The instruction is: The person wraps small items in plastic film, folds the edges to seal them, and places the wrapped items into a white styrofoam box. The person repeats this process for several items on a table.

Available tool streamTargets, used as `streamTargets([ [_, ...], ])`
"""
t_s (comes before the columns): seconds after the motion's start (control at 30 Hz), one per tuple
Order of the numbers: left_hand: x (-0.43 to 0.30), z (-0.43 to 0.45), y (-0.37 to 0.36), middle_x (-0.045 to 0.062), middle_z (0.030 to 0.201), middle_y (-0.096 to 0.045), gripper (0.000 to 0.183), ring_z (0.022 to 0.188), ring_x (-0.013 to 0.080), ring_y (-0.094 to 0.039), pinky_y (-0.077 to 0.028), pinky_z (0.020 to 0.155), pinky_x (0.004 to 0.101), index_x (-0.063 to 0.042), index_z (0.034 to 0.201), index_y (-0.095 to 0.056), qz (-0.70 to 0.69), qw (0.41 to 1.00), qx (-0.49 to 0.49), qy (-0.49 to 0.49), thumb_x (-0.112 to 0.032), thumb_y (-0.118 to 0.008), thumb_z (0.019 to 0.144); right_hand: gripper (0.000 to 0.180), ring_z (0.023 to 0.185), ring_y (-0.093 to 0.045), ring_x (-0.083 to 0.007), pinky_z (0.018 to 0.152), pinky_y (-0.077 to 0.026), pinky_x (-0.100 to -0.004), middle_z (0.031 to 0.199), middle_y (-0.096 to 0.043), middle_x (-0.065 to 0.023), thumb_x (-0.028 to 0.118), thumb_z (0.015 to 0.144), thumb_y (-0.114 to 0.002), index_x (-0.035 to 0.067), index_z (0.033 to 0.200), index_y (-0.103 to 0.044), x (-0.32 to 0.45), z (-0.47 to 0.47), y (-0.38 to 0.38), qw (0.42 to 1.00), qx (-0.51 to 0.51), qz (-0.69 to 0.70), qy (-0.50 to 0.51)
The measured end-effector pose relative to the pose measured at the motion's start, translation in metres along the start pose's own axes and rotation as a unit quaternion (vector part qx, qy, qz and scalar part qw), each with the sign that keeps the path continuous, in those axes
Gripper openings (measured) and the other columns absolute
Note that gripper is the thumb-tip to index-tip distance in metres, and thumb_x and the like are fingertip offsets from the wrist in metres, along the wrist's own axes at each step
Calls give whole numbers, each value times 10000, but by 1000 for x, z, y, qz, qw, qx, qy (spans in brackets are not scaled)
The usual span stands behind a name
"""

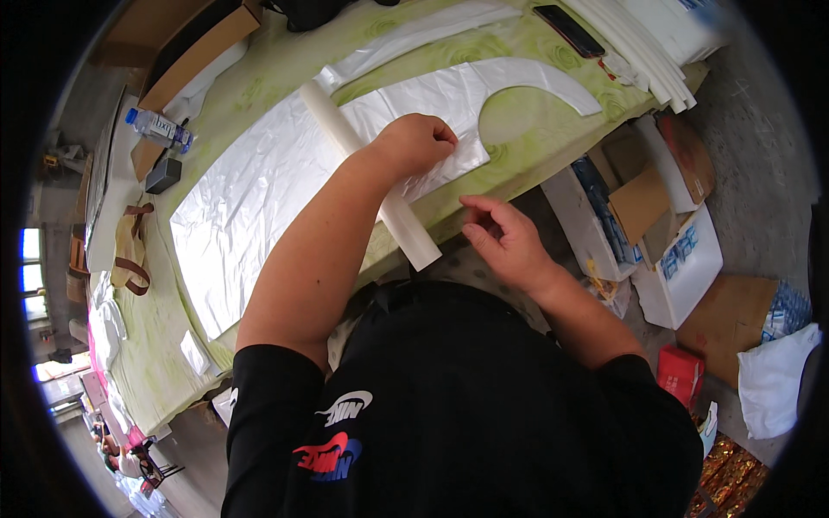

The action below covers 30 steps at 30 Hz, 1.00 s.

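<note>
My left hand (418, 147) rests with curled fingers on a shiny white plastic sheet (252, 201); whether it pinches the film is hidden. The sheet lies on a table with a green floral cover (155, 362), its right end cut in a curved hook shape. Across the sheet, partly under my left forearm, lies a long white tube or flattened roll (411, 236), its near end jutting past the table edge. My right hand (508, 243) hovers off the table's near edge, fingers bent, thumb and forefinger apart, nothing between them. Behind the sheet is a folded white plastic strip (414, 39).
A smartphone (570, 30) and white tubes (638, 52) lie at the upper right. To the left are a water bottle (160, 130), a dark grey box (163, 176) and a bag with brown handles (131, 249). Open foam boxes (680, 265) and cardboard (725, 324) stand below, right.
</note>
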<state>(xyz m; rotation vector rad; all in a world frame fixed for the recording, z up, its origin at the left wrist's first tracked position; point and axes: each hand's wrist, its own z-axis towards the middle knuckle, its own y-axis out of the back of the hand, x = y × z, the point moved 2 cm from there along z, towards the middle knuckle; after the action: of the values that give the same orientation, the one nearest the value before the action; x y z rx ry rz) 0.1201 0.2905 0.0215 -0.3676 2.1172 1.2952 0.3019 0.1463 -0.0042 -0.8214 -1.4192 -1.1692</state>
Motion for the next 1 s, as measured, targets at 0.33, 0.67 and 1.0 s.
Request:
streamTargets([
  [0.33,4,-5,11,7,772,-634,201,656,99,-538,-463,619,256,-49,1000,-701,-264,962,-1,74,-190,-671,860,302,1050,-574,-338,930,-460,-439,1152,-660,-86,161,790,-718,81,1079,-687,4,57,10,900,-64,-342,262],
  [0.67,-4,-12,4,24,943,-684,296,743,110,-600,-500,679,269,-35,1078,-672,-167,983,-50,54,-259,-678,885,576,1038,-575,-374,915,-478,-452,1281,-622,-141,229,839,-686,124,1388,-546,-31,180,70,820,-224,-515,112],
  [1.0,-31,48,28,87,1134,-666,477,862,158,-671,-538,753,301,-16,1202,-628,-311,927,-211,-26,-311,-756,850,626,917,-605,-347,804,-514,-458,1199,-623,-172,142,782,-712,256,1376,-548,-26,173,59,843,-109,-449,277],
])
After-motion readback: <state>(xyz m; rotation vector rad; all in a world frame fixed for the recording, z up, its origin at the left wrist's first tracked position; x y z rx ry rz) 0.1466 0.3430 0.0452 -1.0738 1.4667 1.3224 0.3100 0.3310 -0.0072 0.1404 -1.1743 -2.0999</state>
